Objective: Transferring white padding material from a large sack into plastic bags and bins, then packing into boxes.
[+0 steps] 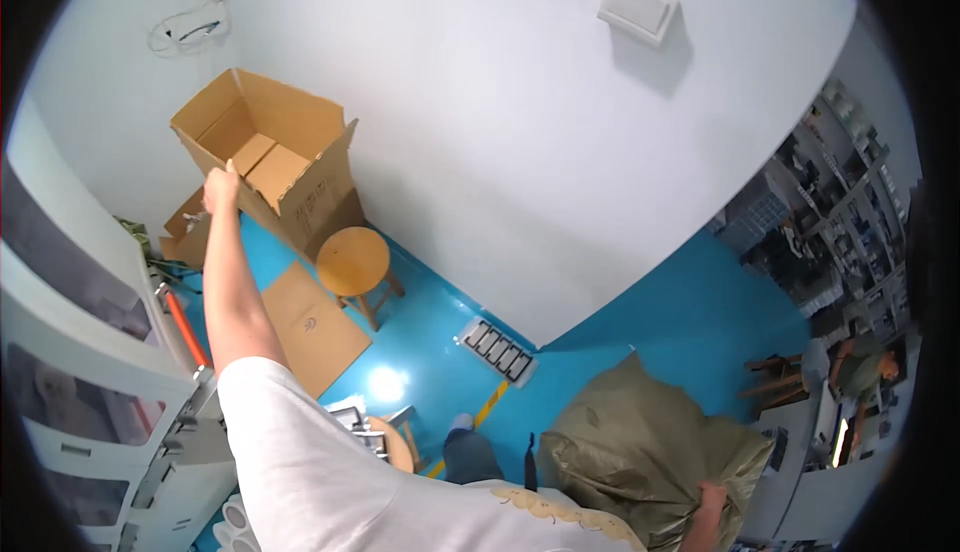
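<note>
My left arm reaches forward, and my left hand (221,190) is closed on the near edge of a tall cardboard box (325,192). The box stands open at the top against the wall, and its inside shows bare cardboard flaps at the bottom. Down at my right side, my right hand (712,500) grips the gathered end of a large, bulging olive-green sack (620,422). What the sack holds is hidden. The fingers of the right hand are partly lost in the folds.
A round wooden stool (354,261) stands beside the box, near a flat cardboard sheet (312,330) on the blue floor. A grey tray with dark slots (497,350) lies by the wall corner. White machines (180,482) line the left. Shelves (850,192) and another person (862,364) are far right.
</note>
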`<state>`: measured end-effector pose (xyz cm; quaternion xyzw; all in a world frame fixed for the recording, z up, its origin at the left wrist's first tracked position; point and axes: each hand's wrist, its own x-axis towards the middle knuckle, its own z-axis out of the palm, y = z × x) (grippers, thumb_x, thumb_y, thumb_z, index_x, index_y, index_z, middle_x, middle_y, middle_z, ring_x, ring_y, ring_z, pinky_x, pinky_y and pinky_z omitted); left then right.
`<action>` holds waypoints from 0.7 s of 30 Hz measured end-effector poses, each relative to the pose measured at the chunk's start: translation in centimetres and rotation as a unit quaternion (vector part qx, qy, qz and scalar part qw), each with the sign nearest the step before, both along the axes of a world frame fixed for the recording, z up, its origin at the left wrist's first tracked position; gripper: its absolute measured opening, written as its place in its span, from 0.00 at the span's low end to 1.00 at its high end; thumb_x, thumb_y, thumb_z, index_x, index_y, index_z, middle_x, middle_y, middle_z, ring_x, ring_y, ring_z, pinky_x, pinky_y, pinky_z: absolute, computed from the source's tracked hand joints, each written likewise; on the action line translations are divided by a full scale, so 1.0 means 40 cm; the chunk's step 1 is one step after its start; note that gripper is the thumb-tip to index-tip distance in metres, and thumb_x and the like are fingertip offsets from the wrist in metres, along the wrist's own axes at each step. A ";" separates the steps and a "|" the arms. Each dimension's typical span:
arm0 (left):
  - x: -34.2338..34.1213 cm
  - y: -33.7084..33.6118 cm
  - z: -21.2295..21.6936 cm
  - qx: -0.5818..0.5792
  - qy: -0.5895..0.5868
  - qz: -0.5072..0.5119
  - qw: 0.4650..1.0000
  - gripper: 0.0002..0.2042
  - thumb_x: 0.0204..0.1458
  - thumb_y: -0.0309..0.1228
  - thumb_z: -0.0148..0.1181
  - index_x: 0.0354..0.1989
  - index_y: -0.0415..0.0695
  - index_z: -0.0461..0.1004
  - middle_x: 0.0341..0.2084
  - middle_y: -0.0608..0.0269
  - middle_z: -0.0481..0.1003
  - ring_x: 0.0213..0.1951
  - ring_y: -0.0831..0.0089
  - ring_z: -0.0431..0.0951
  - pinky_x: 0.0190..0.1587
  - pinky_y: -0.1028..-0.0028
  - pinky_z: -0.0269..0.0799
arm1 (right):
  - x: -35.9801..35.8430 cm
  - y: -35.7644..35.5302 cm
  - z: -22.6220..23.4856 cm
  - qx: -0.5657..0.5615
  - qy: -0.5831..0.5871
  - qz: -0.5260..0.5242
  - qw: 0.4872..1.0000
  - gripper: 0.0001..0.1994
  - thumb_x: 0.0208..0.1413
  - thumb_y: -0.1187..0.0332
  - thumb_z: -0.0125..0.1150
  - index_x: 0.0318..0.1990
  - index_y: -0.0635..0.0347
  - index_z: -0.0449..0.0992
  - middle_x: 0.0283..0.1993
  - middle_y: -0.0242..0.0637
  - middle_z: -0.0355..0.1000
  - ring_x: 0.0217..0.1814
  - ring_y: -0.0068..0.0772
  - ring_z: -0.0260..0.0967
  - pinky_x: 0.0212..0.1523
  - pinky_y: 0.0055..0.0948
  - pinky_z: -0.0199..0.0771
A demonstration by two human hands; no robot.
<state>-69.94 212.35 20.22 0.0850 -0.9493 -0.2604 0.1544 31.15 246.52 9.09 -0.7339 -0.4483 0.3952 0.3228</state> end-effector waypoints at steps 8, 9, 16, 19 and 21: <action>0.593 0.546 -0.315 0.197 -0.048 -0.543 0.815 0.04 0.46 0.27 0.58 0.27 0.41 0.75 0.17 0.65 0.71 0.23 0.80 0.70 0.27 0.77 0.67 | -0.190 0.101 0.057 -0.027 0.011 -0.046 0.999 0.30 0.35 0.75 0.57 0.53 0.70 0.64 0.51 0.44 0.66 0.49 0.40 0.64 0.51 0.33 0.61; 0.750 0.595 -0.190 0.288 -0.126 -0.588 0.746 0.03 0.47 0.26 0.59 0.28 0.40 0.75 0.17 0.68 0.70 0.23 0.85 0.68 0.25 0.81 0.64 | -0.198 0.115 0.062 -0.030 0.004 -0.032 0.999 0.30 0.36 0.74 0.58 0.53 0.70 0.64 0.51 0.44 0.66 0.49 0.40 0.64 0.51 0.32 0.61; 1.242 0.810 0.248 0.618 -0.136 -0.774 0.034 0.14 0.46 0.26 0.58 0.42 0.38 0.71 0.39 0.52 0.69 0.25 0.71 0.69 0.28 0.74 0.67 | -0.283 0.296 0.143 -0.050 -0.036 0.025 0.998 0.30 0.39 0.68 0.58 0.54 0.71 0.64 0.52 0.45 0.66 0.49 0.38 0.64 0.50 0.25 0.60; 1.408 0.986 0.302 0.556 -0.195 -0.805 -0.071 0.16 0.53 0.33 0.54 0.44 0.33 0.70 0.36 0.51 0.69 0.37 0.61 0.72 0.40 0.69 0.68 | -0.173 0.430 0.040 -0.005 -0.033 0.078 0.996 0.29 0.40 0.65 0.60 0.52 0.71 0.65 0.53 0.47 0.66 0.51 0.40 0.64 0.50 0.27 0.60; 1.549 1.091 0.359 0.536 -0.248 -0.795 -0.139 0.18 0.53 0.35 0.53 0.44 0.31 0.70 0.38 0.49 0.68 0.38 0.60 0.72 0.41 0.68 0.68 | -0.104 0.519 0.000 0.057 -0.062 0.085 0.993 0.26 0.40 0.66 0.59 0.49 0.71 0.68 0.50 0.51 0.69 0.52 0.41 0.66 0.49 0.31 0.62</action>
